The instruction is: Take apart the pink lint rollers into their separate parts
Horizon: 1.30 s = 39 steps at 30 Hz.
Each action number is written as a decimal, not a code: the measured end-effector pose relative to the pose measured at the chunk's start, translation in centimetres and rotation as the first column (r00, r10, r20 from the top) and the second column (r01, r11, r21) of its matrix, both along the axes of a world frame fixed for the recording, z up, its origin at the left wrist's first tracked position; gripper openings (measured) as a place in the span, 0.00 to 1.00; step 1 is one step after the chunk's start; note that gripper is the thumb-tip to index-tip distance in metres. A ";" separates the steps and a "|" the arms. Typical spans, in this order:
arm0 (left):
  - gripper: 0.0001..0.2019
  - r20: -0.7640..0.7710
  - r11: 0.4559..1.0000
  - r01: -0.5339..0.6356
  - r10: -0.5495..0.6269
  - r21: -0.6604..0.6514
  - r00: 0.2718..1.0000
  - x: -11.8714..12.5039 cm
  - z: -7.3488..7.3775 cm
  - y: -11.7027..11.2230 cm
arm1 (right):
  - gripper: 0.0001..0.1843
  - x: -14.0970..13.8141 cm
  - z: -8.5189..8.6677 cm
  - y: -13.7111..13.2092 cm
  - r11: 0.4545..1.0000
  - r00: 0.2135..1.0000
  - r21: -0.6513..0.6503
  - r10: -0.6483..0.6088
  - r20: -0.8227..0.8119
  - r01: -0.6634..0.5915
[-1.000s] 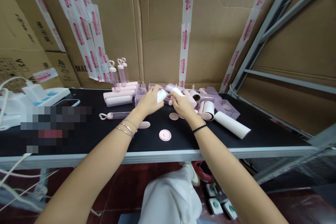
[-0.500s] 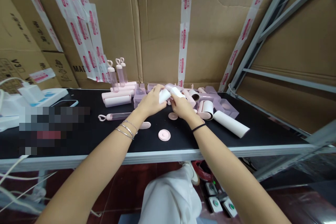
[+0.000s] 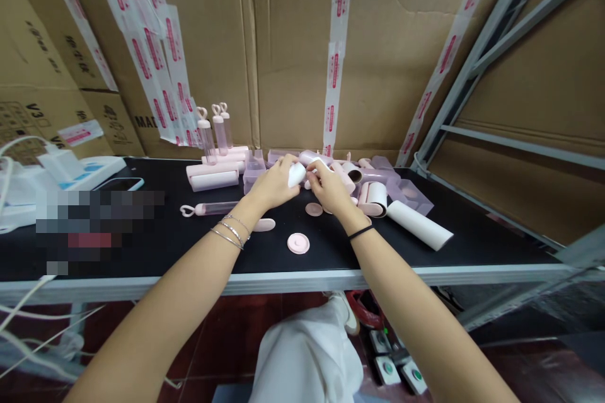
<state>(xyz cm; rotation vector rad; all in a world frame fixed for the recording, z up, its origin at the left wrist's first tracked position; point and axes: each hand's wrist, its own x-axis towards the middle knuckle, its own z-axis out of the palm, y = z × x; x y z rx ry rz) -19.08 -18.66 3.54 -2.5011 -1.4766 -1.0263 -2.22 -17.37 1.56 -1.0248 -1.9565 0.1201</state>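
My left hand [image 3: 276, 181] is closed around a white sticky-paper roll [image 3: 297, 174], held a little above the black table. At the roll's right end, the thumb and fingers of my right hand [image 3: 329, 189] are pinched together. A bit of white shows behind those fingers; what they grip is hidden. Below the hands lie a round pink cap [image 3: 298, 243] and a second pink disc [image 3: 314, 209]. By my left wrist are a pink strip-like piece [image 3: 265, 225] and a clear tube with a heart-shaped handle [image 3: 212, 208].
Pink and clear-lilac roller parts [image 3: 378, 175] are heaped behind my right hand, with a long white roll [image 3: 420, 225] nearer. Several heart-handled tubes [image 3: 220, 129] stand at the back left. A power strip [image 3: 94, 170] and phone [image 3: 123, 184] lie left. A cardboard wall [image 3: 293, 63] closes the back.
The right fingers have drawn closer together at the roll's end, and less white shows beside them. The left hand keeps its hold. The whole view has shifted slightly.
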 end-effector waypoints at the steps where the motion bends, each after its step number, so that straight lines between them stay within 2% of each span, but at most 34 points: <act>1: 0.23 -0.015 1.000 -0.005 0.004 -0.005 1.000 0.0 0.0 0.0 | 0.09 0.0 0.0 0.0 1.000 1.000 0.000 0.007 -0.002 -0.007; 8: 0.22 -0.044 0.999 -0.051 0.051 0.017 0.998 -0.1 0.0 -0.1 | 0.06 0.1 0.5 -0.4 0.997 0.999 -0.067 0.029 -0.018 -0.030; 15: 0.23 -0.147 0.998 -0.050 0.056 0.044 0.988 -0.5 -0.1 -0.1 | 0.08 0.2 0.6 -0.6 0.979 0.993 -0.169 0.100 -0.070 -0.110; 21: 0.25 -0.186 0.999 -0.042 0.047 0.031 0.981 -0.6 -0.2 0.0 | 0.10 0.2 0.3 -0.3 0.989 0.999 -0.144 0.035 0.013 -0.033; 29: 0.25 -0.226 1.000 -0.019 0.020 0.009 0.974 -0.6 -0.1 -0.2 | 0.11 0.4 -0.2 0.2 0.992 0.999 -0.125 0.001 0.046 0.005; 32: 0.25 -0.168 1.000 0.025 -0.024 0.004 0.985 -0.5 -0.3 0.0 | 0.11 0.5 -0.1 0.3 0.990 0.997 -0.115 -0.078 0.006 0.078; 35: 0.28 0.021 0.998 0.069 -0.069 0.002 0.997 -0.5 -0.5 0.7 | 0.11 0.5 -0.1 0.2 0.986 0.990 -0.107 -0.135 -0.033 0.131; 39: 0.29 0.270 1.000 -0.021 0.018 0.006 0.963 -0.7 -0.7 1.4 | 0.13 0.0 -0.2 -0.1 0.996 0.998 -0.078 -0.038 0.041 0.041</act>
